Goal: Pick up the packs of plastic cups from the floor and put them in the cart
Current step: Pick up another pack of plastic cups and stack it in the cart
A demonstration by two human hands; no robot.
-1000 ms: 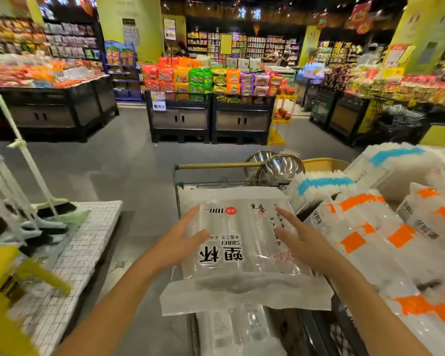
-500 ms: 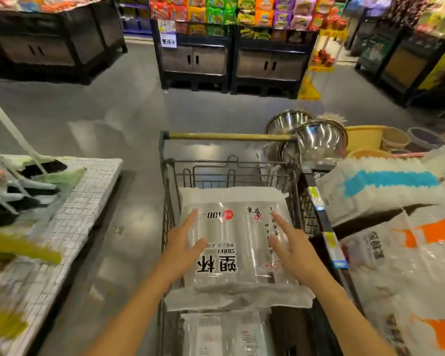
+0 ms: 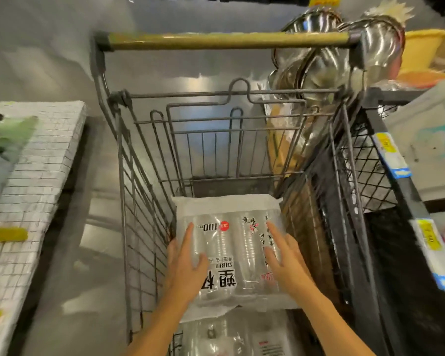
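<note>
A clear pack of plastic cups (image 3: 238, 249) with black and red print sits low inside the wire shopping cart (image 3: 144, 191). My left hand (image 3: 185, 263) grips its left side and my right hand (image 3: 284, 260) grips its right side, fingers spread over the top. Beneath it, at the near end of the cart, lies another pack of cups (image 3: 231, 337), partly covered. The cart's wooden handle bar (image 3: 226, 40) is at the far end.
A shelf rack (image 3: 385, 191) with price tags presses against the cart's right side. Steel bowls (image 3: 344, 55) and a yellow basin (image 3: 421, 50) sit at the far right. A white gridded platform (image 3: 34, 181) stands to the left, grey floor between.
Both hands have lowered the pack from above the cart rim down into the basket. The view has tilted down from the store aisle to the cart.
</note>
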